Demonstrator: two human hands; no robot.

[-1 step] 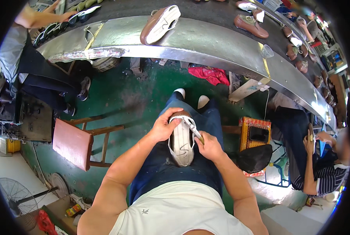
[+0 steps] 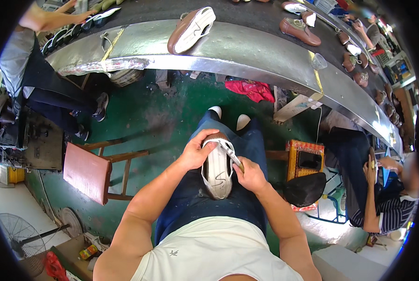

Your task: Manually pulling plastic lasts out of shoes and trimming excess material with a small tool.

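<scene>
Floor (image 2: 148, 98): green, scuffed, dull; spread across the middle of the frame.
Worktop (image 2: 247, 40): smooth shiny metal edge, dark bed behind; bowed across the top by the lens.
Held shoe (image 2: 217, 174): centre of the frame, held over the lap in dark blue trousers (image 2: 188, 201); brown end pointed up-frame, pale face turned up.
Pale face: long oval, cream, lengthwise lines, dark zigzag mark; sole or insole cannot be told.
Shoe rim: thin white strip, curved, partly apart from the face near the brown end.
Left hand (image 2: 196, 152): grip closed around the brown end, thumb laid on top.
Right hand (image 2: 250, 174): grip closed on a slim tool (image 2: 230, 154), just right of centre; tip set at the rim, exact kind not clear.
Handling: judged light; body likely bendy, pale face firmer; rim strip probably easily nicked.
Hold: best taken at the brown end, fingers kept clear of the tip.
Second shoe (image 2: 193, 33): upper centre, brown and white, tilted on the worktop.
Stool (image 2: 85, 171): left of frame, smooth pink seat, wooden legs.
Red cloth (image 2: 250, 90): crumpled, soft, under the worktop.
</scene>
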